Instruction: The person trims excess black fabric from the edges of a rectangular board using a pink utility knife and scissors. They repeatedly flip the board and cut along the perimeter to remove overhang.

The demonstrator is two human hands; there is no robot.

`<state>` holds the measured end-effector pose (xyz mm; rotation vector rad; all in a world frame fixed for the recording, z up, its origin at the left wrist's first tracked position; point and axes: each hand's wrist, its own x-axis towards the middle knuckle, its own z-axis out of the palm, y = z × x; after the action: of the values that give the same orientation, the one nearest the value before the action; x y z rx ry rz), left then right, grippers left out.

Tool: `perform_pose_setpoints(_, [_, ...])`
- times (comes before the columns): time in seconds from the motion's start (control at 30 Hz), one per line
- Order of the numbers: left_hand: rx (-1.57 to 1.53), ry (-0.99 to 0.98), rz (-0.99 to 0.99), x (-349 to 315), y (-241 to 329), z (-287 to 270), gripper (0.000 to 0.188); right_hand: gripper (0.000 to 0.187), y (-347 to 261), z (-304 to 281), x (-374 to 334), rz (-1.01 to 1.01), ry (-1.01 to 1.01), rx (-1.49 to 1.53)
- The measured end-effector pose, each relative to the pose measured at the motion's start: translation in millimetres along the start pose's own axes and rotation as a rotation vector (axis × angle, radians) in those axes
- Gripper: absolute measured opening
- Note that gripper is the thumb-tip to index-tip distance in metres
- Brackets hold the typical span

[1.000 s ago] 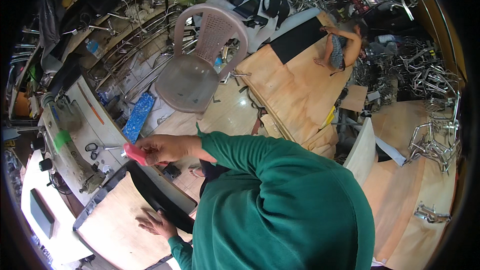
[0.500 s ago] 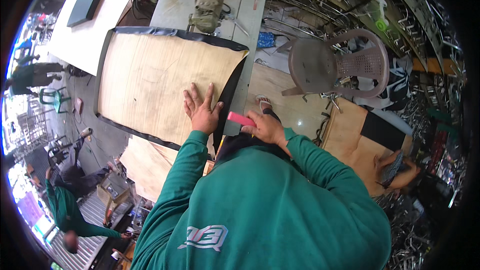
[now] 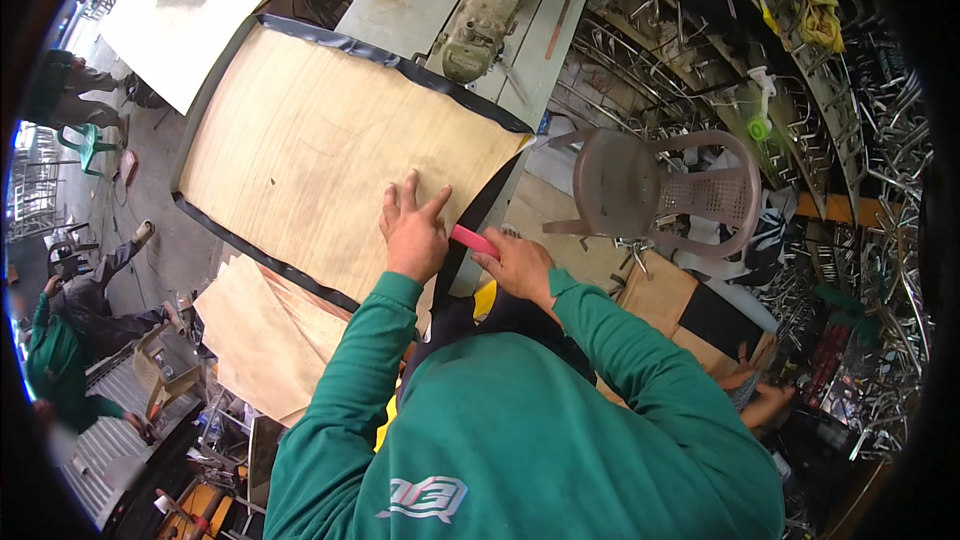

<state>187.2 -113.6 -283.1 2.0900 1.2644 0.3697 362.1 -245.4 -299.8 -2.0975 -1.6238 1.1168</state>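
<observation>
A pale plywood panel [image 3: 330, 130] lies before me on a bench, with black sheet material folded over most of its edges. My left hand [image 3: 416, 232] rests flat on the panel near its near right side, fingers spread. Along that side the black sheet [image 3: 487, 198] hangs loose below the wood. In my right hand [image 3: 520, 268] is a pink bar-shaped tool [image 3: 474, 240], gripped with the fingers wrapped round it. Its far end points at the panel edge, close beside my left hand. Whether the tool has a blade or tip is hidden.
Beyond the panel stands a worn sewing-machine-like head [image 3: 480, 35] on a grey table [image 3: 400, 5]. A brown plastic chair [image 3: 620, 180] is to the right, with metal frames [image 3: 880, 270] piled further out. Plywood sheets [image 3: 260, 340] lie at left; co-workers [image 3: 65, 340] are beyond.
The pink tool has come closer to my left hand and the panel edge. My left hand's fingers have shifted on the wood, its thumb now less spread. The whole view has turned somewhat.
</observation>
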Motion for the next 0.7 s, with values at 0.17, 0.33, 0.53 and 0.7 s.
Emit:
perform_pose_setpoints(0.17, [-0.893, 0.053, 0.689, 11.2, 42.8, 8.4, 0.007, 0.036, 35.0, 34.6, 6.9, -0.133, -0.029, -0.266])
perform_pose_setpoints(0.33, [-0.939, -0.29, 0.251, 9.8, 94.6, 29.6, 0.017, 0.028, 64.5, 67.0, 8.7, -0.24, 0.152, 0.041])
perform_pose_setpoints(0.53, [-0.817, -0.38, 0.034, 9.8, 93.4, 22.0, 0.023, 0.034, 76.3, 62.1, -7.7, -0.239, 0.224, 0.049])
perform_pose_setpoints(0.7, [-0.781, -0.415, 0.502, -1.8, 98.1, 53.5, 0.016, 0.039, 84.2, 78.1, -36.4, -0.139, 0.421, 0.452])
